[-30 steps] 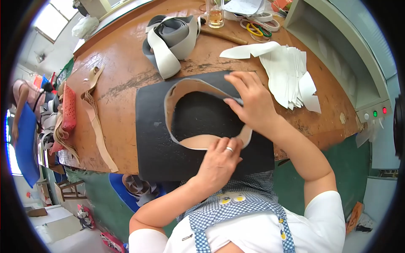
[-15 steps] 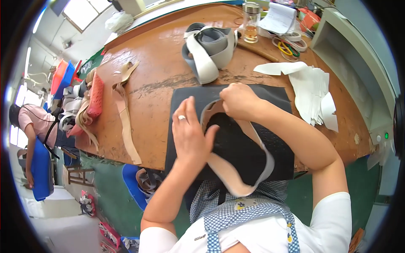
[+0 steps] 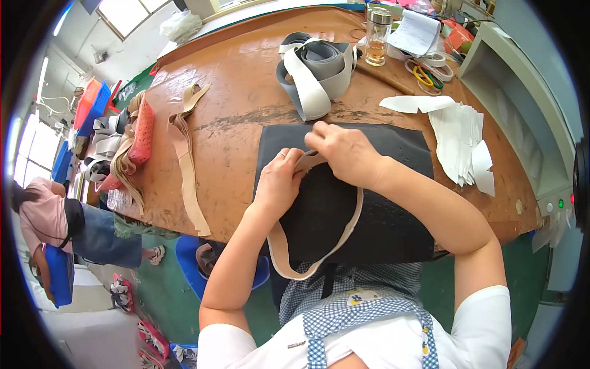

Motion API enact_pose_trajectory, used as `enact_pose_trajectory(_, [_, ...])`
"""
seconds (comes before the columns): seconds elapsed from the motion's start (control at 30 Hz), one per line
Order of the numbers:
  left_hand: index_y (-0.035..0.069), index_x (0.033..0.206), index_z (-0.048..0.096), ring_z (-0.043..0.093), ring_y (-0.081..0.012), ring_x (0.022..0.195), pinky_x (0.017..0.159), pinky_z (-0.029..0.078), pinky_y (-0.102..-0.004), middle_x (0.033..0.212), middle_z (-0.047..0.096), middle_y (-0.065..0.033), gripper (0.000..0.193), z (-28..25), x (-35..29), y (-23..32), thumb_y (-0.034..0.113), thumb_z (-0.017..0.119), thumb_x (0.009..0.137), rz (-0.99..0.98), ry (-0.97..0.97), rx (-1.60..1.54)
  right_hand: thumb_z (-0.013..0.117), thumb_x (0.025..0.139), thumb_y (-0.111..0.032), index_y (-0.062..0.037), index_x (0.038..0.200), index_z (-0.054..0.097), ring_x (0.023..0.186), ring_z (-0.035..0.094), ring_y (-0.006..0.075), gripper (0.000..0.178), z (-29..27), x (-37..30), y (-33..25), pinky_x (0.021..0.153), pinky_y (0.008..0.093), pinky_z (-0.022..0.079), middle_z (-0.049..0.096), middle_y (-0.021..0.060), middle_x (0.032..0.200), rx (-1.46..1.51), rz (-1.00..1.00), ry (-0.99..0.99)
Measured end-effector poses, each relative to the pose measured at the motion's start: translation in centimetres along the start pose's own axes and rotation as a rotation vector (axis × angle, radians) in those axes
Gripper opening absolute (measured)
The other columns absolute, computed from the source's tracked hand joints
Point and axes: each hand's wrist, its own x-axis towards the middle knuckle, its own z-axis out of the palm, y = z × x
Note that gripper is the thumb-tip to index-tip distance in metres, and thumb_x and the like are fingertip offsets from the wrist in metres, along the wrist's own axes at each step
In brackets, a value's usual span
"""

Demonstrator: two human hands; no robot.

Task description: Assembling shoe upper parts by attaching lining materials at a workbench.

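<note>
A long beige strip point(image 3: 281, 249) bends into a loop over a black mat point(image 3: 393, 224), its lower curve hanging past the mat's near edge at my apron. My left hand point(image 3: 279, 184) pinches the strip near its upper end, at the left side of the loop. Just to the right, my right hand point(image 3: 347, 154) is closed with bent fingers over the strip's top part, close to the left fingertips. The fingers hide the exact spot where the strip's ends lie.
Beyond the mat sits a grey-white rolled band point(image 3: 316, 77). White cut pieces point(image 3: 458, 141) lie to the right, near scissors point(image 3: 424, 75) and a glass bottle point(image 3: 376, 37). Beige strips point(image 3: 186, 163) and a red basket point(image 3: 142, 132) are leftward. Another person point(image 3: 46, 212) stands far left.
My left hand has gone from spread fingers to a pinch on the strip. The loop's lower end has swung left. The person at far left has moved, with the legs now showing.
</note>
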Motion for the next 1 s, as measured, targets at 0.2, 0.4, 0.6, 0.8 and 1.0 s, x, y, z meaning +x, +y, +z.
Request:
enact_pose_trajectory(0.2, [-0.001,0.095,0.062,0.066,-0.0322,0.074,0.068,0.052,-0.0393,0.081,0.067,-0.0191,0.024,-0.6,-0.5,-1.5,0.012,0.076,0.081,-0.249,-0.032,-0.238,0.064,0.079,-0.007,-0.0079,0.094,0.062,0.092,0.065,0.0236,0.015,2.0,0.3,0.6,0.072,0.0336,0.056,0.059,0.0093,0.101,-0.147,-0.171,0.012])
enact_pose_trajectory(0.4, [-0.002,0.094,0.066,0.062,-0.0224,0.068,0.066,0.05,-0.0362,0.076,0.066,-0.0198,0.026,-1.7,0.3,-1.0,0.019,0.075,0.083,-0.359,-0.159,-0.274,0.063,0.078,-0.007,-0.0083,0.091,0.064,0.089,0.063,0.0241,0.013,2.4,1.4,0.7,0.072,0.0332,0.055,0.058,0.0085,0.096,-0.189,-0.104,-0.051])
enact_pose_trajectory(0.6, [0.0,0.099,0.069,0.062,-0.0138,0.076,0.071,0.052,-0.0346,0.082,0.069,-0.0174,0.027,-0.8,-0.2,-3.0,0.025,0.059,0.097,-0.342,-0.062,-0.336,0.062,0.076,-0.006,-0.0044,0.085,0.063,0.093,0.061,0.028,0.009,3.3,2.1,-0.2,0.074,0.0377,0.054,0.06,0.0102,0.095,-0.005,-0.212,0.015])
enact_pose_trajectory(0.8, [0.0,0.082,0.071,0.068,-0.034,0.07,0.064,0.053,-0.0413,0.074,0.064,-0.0243,0.024,-0.3,1.5,-1.4,0.022,0.062,0.08,-0.287,-0.024,-0.292,0.065,0.066,0.002,-0.0012,0.079,0.059,0.093,0.06,0.0293,0.015,1.1,0.4,-1.1,0.075,0.0385,0.053,0.057,0.0115,0.098,0.037,-0.3,0.046])
enact_pose_trajectory(1.0, [0.003,0.076,0.066,0.065,-0.0389,0.072,0.066,0.053,-0.0467,0.071,0.065,-0.0202,0.019,2.2,0.5,-2.9,0.019,0.062,0.084,-0.103,0.174,-0.078,0.064,0.064,0.006,-0.0002,0.075,0.054,0.084,0.061,0.0315,0.016,1.1,-0.3,-2.2,0.069,0.04,0.052,0.056,0.012,0.095,0.119,-0.207,0.051])
